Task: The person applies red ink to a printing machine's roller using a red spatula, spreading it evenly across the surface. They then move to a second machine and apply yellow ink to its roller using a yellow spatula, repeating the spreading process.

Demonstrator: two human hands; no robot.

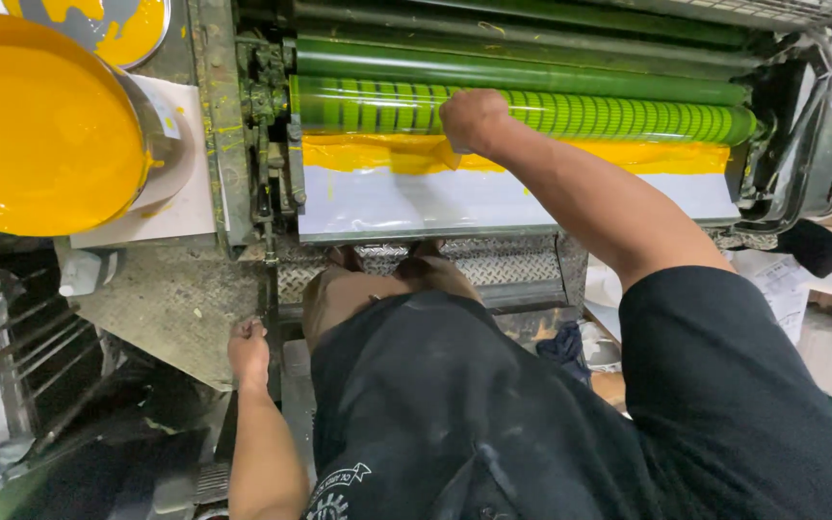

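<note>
My right hand (474, 120) reaches forward over the ink tray of a printing press and is closed around something small I cannot make out, right where yellow ink (377, 152) pools against a green striped roller (618, 116). The white tray surface (435, 202) below the ink is smeared. My left hand (248, 351) hangs low at my side as a loose fist, next to the edge of a metal tread-plate step (175, 308); it holds nothing visible.
A large open can of yellow ink (40, 125) stands on a sheet at the upper left, its lid (98, 24) behind it. Darker green rollers (522, 63) lie behind the striped one. The machine's frame (801, 125) is at the right, papers (792, 279) below it.
</note>
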